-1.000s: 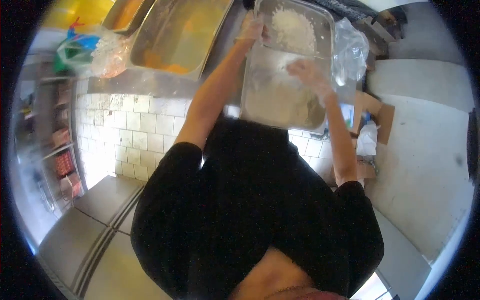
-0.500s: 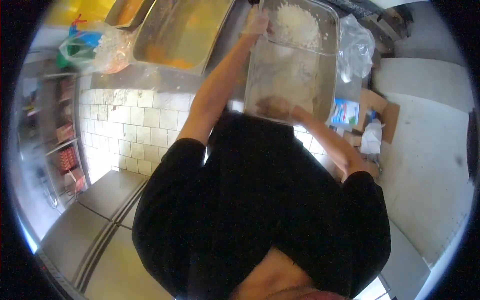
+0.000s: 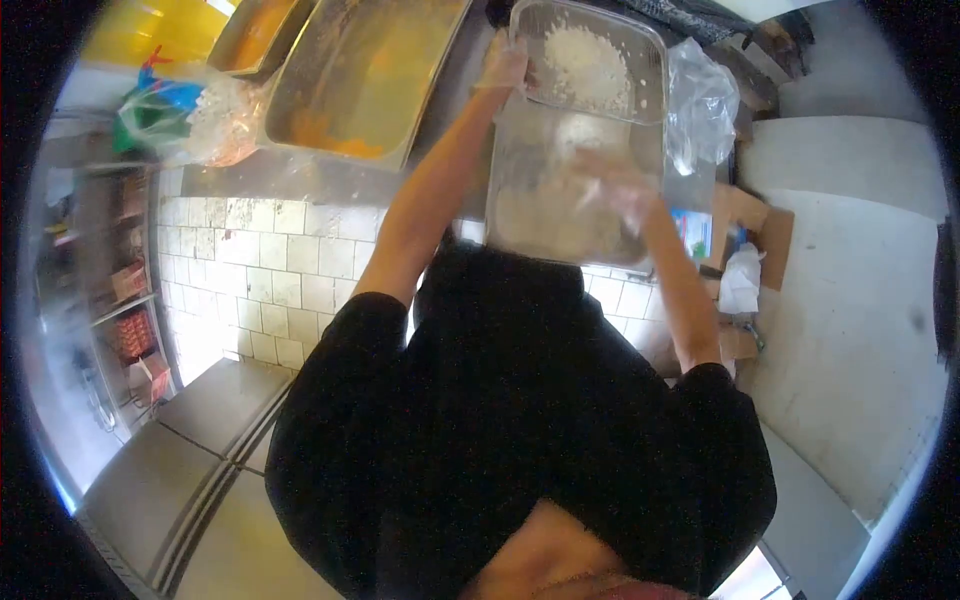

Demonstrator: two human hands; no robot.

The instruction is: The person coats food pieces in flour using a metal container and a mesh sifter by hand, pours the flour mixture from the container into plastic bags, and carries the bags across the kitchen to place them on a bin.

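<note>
Clear plastic tub [image 3: 663, 75], white crumbs [image 3: 590, 65] inside; rim gripped by left hand [image 3: 504, 64]. Pale-dusted rectangular tray [image 3: 497, 205] overhanging grey counter's [image 3: 235, 180] near edge; right hand [image 3: 615, 185] blurred above, grip unclear. White tiles [image 3: 285, 275] below.

Looks like a commercial kitchen, w/ metal food pans [image 3: 370, 75] on the counter [image 3: 300, 178] in front of me, tiled surface [image 3: 280, 262] & shelving [image 3: 125, 310] w/ packed goods.

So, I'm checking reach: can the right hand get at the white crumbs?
Probably yes: the right hand is over the tray near the white crumbs; the left hand only holds their container's side.
</note>
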